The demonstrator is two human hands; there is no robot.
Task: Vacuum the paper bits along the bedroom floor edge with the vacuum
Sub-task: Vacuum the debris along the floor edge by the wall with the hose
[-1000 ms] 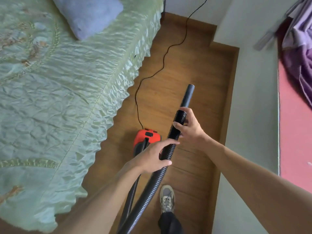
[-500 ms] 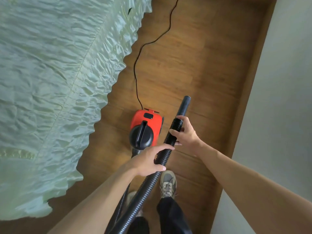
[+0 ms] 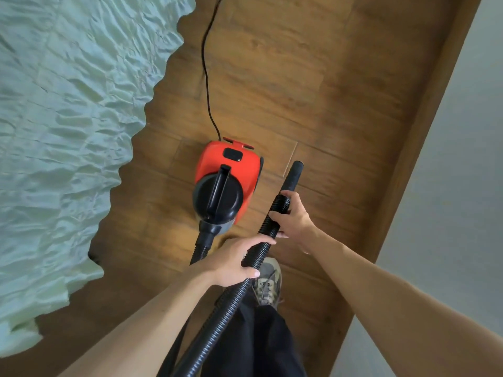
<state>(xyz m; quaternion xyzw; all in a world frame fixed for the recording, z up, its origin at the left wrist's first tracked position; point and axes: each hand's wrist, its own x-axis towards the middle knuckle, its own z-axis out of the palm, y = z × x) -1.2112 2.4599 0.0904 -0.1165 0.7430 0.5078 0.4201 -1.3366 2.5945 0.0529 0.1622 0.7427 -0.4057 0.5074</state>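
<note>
Vacuum [image 3: 227,180] sits on the floor [image 3: 313,91] beside the bed [image 3: 68,104]. We hold its black hose [image 3: 230,307] tight: left hand [image 3: 231,263] wrapped round it, right hand [image 3: 294,219] gripping higher up, near the tip.

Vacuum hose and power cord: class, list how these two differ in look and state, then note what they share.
The hose is thick and ribbed; the power cord is thin and smooth. Both the left hand and the right hand grip the hose; the power cord lies untouched on the floor. The hose leaves the vacuum at its near end, the power cord at its far end. Both are black.
</note>
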